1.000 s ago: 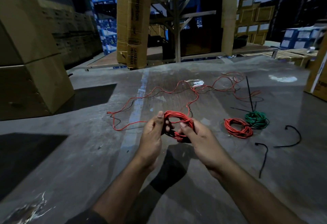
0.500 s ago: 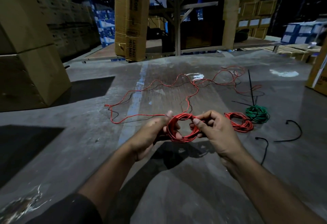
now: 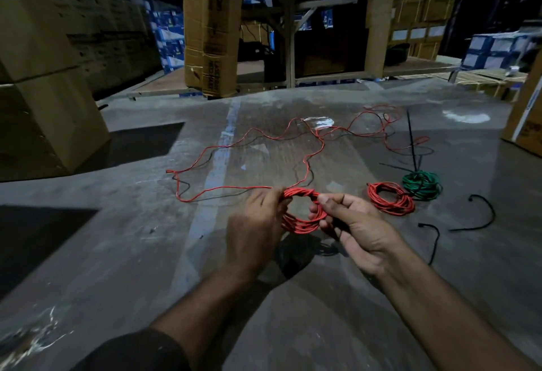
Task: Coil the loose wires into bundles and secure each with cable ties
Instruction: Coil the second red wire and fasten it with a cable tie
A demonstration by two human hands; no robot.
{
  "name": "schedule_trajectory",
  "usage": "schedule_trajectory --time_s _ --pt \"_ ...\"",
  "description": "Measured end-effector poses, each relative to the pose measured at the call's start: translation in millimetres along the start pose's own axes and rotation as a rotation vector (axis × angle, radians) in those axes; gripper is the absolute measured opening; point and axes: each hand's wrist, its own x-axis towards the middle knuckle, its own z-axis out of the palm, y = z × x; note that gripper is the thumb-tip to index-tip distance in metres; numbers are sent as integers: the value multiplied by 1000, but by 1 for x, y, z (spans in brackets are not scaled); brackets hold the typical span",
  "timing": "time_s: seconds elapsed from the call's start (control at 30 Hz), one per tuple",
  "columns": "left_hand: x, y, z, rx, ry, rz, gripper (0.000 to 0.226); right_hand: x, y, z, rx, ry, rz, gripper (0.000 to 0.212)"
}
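1. A grey concrete warehouse floor (image 3: 146, 253) fills the head view, with large brown cardboard boxes (image 3: 44, 92) stacked at the left and shelving behind.
2. A long loose red wire (image 3: 249, 139) straggles across the floor in the middle distance, one run of it leading up into the hands. Much of it remains uncoiled, so this bundle looks roughly half wound.
3. Two finished coils lie on the floor to the right, touching each other: a red wire coil (image 3: 391, 197) and a green wire coil (image 3: 421, 185). Whether ties hold them is too small to tell.
4. Loose black cable ties (image 3: 484, 213) lie nearby on the right, unused.
5. A partly wound red wire bundle (image 3: 303, 209) is held above the floor, between both hands, at the centre of the view.
6. The left hand (image 3: 255, 224) grips the bundle's left side, fingers curled round the strands.
7. The right hand (image 3: 356, 224) pinches the right side between thumb and curled fingers.
8. Judging by this, winding and tying remain.
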Motion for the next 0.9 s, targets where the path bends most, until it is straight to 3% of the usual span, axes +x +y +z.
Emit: schedule_trajectory --time_s 0.03,0.1,0.2,0.23,0.33,0.43,0.5,0.57,0.7,0.8,0.9 --pt "3 1 -1 14 32 24 29 0 -2 -1 -8 -8 -33 2" --pt "12 8 -9 -223 -88 -93 24 2 -6 -5 -105 16 -165 5" --pt "23 17 -24 -921 -536 -453 21 4 -7 -14 -362 69 -297 5" --pt "25 17 -30 -1044 -608 -521 26 5 -6 -17 -404 64 -308 5" --pt "35 8 -46 -1175 -748 -658 49 4 -9 -20 -432 6 -277 5" --pt "43 8 -51 -1155 -944 -732 69 2 -12 -21 -471 -64 -273 4" --pt "41 18 -42 -1092 -891 -673 55 0 -14 -23 -492 -46 -285 6" --pt "36 31 -27 -1193 -731 -645 36 0 -16 -27 -487 22 -302 7" --pt "28 51 -2 -1483 -532 -794 27 -3 -14 -37 -509 146 -317 6" --pt "22 70 10 -1588 -513 -883 30 -13 -15 -49 -546 183 -305 6" --pt "20 79 14 -1600 -657 -880 41 -24 -19 -67 -552 180 -270 4"
